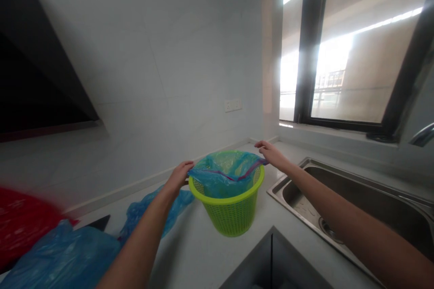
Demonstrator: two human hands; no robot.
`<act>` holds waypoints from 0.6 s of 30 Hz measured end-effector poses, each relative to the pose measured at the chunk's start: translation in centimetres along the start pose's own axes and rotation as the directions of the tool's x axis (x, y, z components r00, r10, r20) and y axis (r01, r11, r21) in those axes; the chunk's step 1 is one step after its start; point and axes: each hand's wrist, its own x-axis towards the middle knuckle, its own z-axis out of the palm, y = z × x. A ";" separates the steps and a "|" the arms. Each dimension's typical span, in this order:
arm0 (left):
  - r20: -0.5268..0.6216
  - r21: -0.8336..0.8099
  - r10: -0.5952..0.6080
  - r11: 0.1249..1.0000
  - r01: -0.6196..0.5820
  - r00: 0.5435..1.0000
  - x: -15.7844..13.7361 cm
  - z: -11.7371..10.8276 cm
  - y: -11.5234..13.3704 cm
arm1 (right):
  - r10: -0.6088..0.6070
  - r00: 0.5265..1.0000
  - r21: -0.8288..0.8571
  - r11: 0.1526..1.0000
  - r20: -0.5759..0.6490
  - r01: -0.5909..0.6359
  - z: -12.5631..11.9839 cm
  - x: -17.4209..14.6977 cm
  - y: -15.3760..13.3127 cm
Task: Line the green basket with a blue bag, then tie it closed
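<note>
- Gripping noted at both hands: fingers of the left hand (179,175) are curled closed on the near-left edge of a blue plastic bag (225,172), pinching the film just outside the basket rim.
- Right hand (271,152) lies palm down at the far-right edge of the same bag; fingers extended and pressed over the film where a purple-red band runs along the bag mouth. Whether the fingertips pinch the film underneath, cannot tell; contact with the bag is clear.
- Bag is stretched between the two hands across the mouth of a lime-green mesh basket (232,214); the film sags into the basket and covers most of the opening.
- Basket stands upright on the pale countertop (190,253), between the two forearms.
- Just left of the basket, touching the counter: a loose crumpled blue bag (149,212), partly under the left forearm.
- Further left, at the frame edge: a larger heap of blue plastic (61,253) with something red (23,221) behind it, blurred.
- Right of the basket: steel sink (356,207) set into the counter, near the right forearm, which passes over its rim.
- Behind: white wall with a socket plate (233,105); window (352,54) above the sink.
</note>
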 end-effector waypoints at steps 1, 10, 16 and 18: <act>-0.099 0.046 0.126 0.991 -0.122 0.987 -1.0 -0.3 -0.3 | -0.162 0.986 -0.031 0.986 -0.043 0.161 -0.4 -1.2 -0.2; -0.125 0.287 0.487 0.852 -0.438 0.865 -6.2 0.2 -1.1 | -0.568 0.818 -0.286 0.773 0.086 0.567 -0.4 -7.7 -0.8; -0.198 0.399 0.591 0.777 -0.487 0.782 -8.3 1.1 -0.8 | -0.507 0.856 -0.075 0.854 0.099 0.514 -1.4 -8.3 -1.3; -0.240 0.355 0.579 0.799 -0.485 0.779 -9.2 1.5 -1.3 | -0.497 0.837 -0.024 0.857 0.228 0.515 -2.6 -8.8 -1.3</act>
